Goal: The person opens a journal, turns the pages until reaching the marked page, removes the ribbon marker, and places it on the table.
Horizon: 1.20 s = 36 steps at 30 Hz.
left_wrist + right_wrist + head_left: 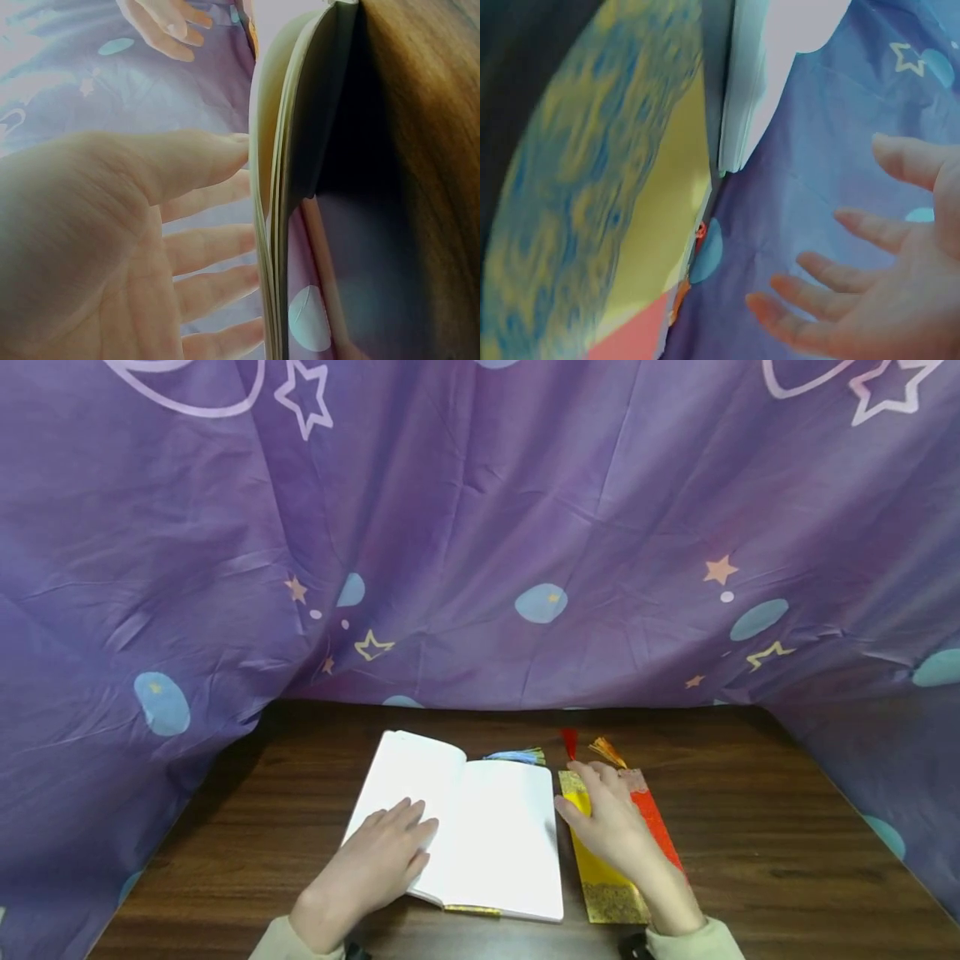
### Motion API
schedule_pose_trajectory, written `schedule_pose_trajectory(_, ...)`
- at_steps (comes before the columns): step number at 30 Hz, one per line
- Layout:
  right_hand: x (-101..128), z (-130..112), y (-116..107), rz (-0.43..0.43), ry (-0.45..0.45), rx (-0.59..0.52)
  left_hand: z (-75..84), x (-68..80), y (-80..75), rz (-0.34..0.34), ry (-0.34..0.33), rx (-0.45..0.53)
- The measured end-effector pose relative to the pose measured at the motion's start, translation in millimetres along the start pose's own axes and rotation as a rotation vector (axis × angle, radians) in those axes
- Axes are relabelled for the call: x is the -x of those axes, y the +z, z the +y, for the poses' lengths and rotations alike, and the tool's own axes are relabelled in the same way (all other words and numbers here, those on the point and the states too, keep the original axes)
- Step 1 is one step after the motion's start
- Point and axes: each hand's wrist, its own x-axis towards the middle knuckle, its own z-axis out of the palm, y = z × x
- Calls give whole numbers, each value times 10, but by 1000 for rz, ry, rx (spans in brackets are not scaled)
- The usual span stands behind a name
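Observation:
A notebook point(506, 843) with blank white pages lies open on the table. My left hand point(375, 860) rests on its left page, fingers straight; in the left wrist view the fingertips meet the page edges point(274, 225). My right hand point(615, 818) hovers over a yellow bookmark point(600, 868) and a red bookmark point(656, 827), fingers spread. The right wrist view shows that hand apart from the yellow bookmark point(664, 202), with nothing held. A blue tassel point(517, 757) pokes out past the notebook's top edge, and a gold strip point(471, 910) shows at its bottom.
A red tassel point(570, 743) and an orange tassel point(607, 752) extend from the far ends of the bookmarks. The dark wooden table point(787, 852) reaches back to a purple curtain point(450, 527) printed with stars, which also hangs along both sides.

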Motion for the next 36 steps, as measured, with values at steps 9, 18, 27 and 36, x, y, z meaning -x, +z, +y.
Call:
schedule_pose_trajectory(9, 105, -171, 143, -78, -34, -40, -7, -10, 25, 2, -9, 15)
schedule_pose_trajectory(18, 214, -286, 313, -232, -120, -20, 0, 1, 5, -16, -28, 36)
schedule_pose_trajectory(27, 296, -325, 312, -525, -136, 89, 8, -19, 14, -2, -23, 37)
schedule_pose_trajectory(36, 315, -345, 314, -555, -160, 233, 0, -8, 3, -3, -14, 36)
